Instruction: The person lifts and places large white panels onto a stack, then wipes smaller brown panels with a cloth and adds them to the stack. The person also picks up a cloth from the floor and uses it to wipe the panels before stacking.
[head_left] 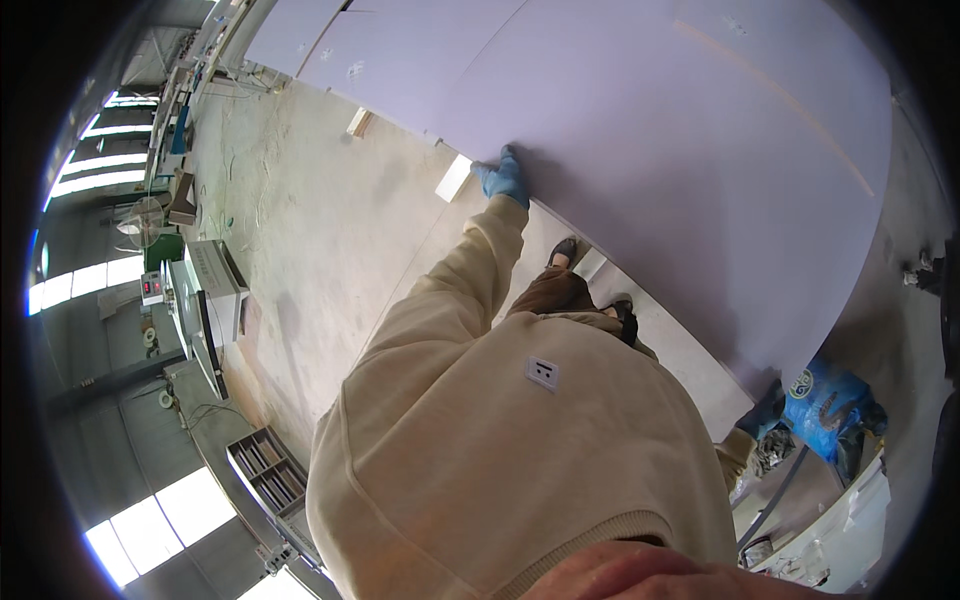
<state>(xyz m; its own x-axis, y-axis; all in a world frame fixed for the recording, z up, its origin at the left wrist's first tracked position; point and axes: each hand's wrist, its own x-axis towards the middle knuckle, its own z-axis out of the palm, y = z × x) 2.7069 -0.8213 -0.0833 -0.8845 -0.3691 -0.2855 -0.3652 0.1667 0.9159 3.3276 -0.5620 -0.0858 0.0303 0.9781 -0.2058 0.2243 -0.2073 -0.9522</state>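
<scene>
A large flat pale lilac panel (640, 140) stretches in front of me, its near edge running slantwise from upper left to lower right. My left hand (503, 180), in a blue glove, is closed over this edge with the thumb on the top face. At the panel's near right corner is my right hand (765, 408), in a dark blue glove; shadow blurs its fingers, so their grip is unclear. A blue printed plastic bag (828, 405) lies just beyond the right hand.
Pale supports (454, 178) show beneath the panel's edge, above a concrete floor (330, 215). To the left stand a grey-white machine (215, 280), a fan (143, 222) and a slotted rack (268, 470). A cluttered white surface (850, 530) lies at lower right.
</scene>
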